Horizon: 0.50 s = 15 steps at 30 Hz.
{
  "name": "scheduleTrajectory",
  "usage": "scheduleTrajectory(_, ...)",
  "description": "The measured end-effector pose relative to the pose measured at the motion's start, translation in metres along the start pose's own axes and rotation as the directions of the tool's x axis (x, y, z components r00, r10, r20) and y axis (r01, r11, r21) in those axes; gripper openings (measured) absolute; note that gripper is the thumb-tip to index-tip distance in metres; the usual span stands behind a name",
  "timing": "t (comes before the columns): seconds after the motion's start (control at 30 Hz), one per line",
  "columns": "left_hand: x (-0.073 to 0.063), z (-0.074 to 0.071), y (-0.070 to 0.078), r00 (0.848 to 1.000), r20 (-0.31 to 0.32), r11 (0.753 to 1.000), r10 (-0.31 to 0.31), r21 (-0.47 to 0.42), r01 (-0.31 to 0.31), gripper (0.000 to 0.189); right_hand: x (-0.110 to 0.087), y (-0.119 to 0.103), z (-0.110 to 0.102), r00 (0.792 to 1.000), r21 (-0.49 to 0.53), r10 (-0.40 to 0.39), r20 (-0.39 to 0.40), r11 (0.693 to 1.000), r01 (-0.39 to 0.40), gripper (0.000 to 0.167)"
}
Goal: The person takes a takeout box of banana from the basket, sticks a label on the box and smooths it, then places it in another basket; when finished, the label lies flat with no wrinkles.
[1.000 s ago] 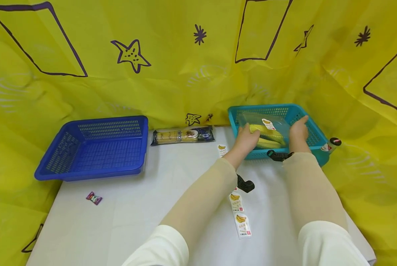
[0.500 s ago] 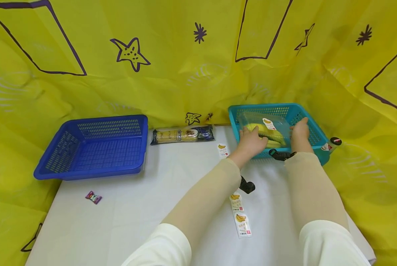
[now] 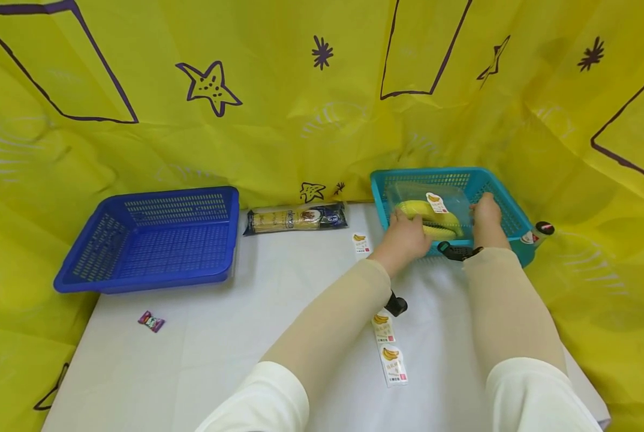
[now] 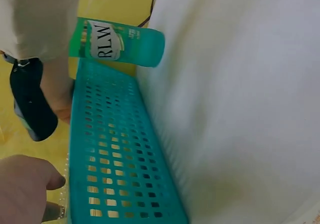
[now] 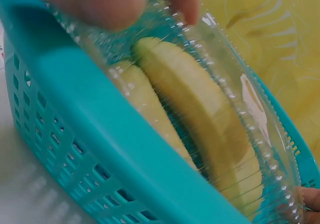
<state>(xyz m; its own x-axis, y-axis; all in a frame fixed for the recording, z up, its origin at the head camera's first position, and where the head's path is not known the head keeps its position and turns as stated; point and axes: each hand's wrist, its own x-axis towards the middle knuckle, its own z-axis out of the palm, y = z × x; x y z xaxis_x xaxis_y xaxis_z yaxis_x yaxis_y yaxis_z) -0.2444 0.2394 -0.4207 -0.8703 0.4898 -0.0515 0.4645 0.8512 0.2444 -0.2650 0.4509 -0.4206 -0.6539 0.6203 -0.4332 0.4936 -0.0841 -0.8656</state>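
Observation:
A clear plastic clamshell box (image 3: 454,193) holds yellow bananas (image 5: 200,94) and carries a banana sticker (image 3: 436,202). It lies inside the teal basket (image 4: 110,134) at the back right of the table. My left hand (image 3: 406,241) grips the box's left end, fingers curled over the basket's near-left side. At the right end of the box, my right hand (image 3: 487,217) pinches its edge. The right wrist view has those fingertips (image 5: 115,12) blurred above the bananas. In the left wrist view the left hand sits at the lower left, partly cut off.
A blue basket (image 3: 225,264) stands at the back left, with a pasta pack (image 3: 295,218) beside it. A wrapped candy (image 3: 152,321) lies in front. Banana stickers (image 3: 394,364) lie mid-table. A green bottle (image 4: 127,43) stands against the teal basket. Yellow cloth (image 3: 279,144) hangs behind.
My left hand has shifted slightly right and toward me along the box's left end, uncovering more banana. The right hand and the box have hardly moved.

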Motion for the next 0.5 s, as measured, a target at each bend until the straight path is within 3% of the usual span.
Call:
scheduleTrajectory(0.07, 0.000, 0.002, -0.005, 1.000, -0.011, 0.998, -0.008, 0.067, 0.009, 0.054, -0.001, 0.000, 0.000, 1.000, 0.004, 0.003, 0.024, 1.000, -0.003, 0.069)
scheduleTrajectory(0.17, 0.001, 0.003, -0.013, 1.000, -0.012, 0.995, -0.025, 0.092, 0.025, 0.052, -0.005, 0.000, -0.001, 0.998, 0.056, 0.003, 0.070, 0.998, -0.007, 0.078)
scheduleTrajectory(0.37, 0.000, 0.007, -0.025, 1.000, 0.001, 1.000, 0.013, 0.026, -0.013, 0.054, -0.009, 0.003, -0.004, 0.994, 0.180, 0.005, 0.107, 0.983, -0.024, 0.082)
scheduleTrajectory(0.5, -0.001, 0.008, -0.027, 1.000, 0.000, 0.999, 0.026, 0.026, -0.026, 0.056, -0.009, 0.005, -0.004, 0.994, 0.121, -0.027, 0.110, 0.993, 0.013, 0.080)
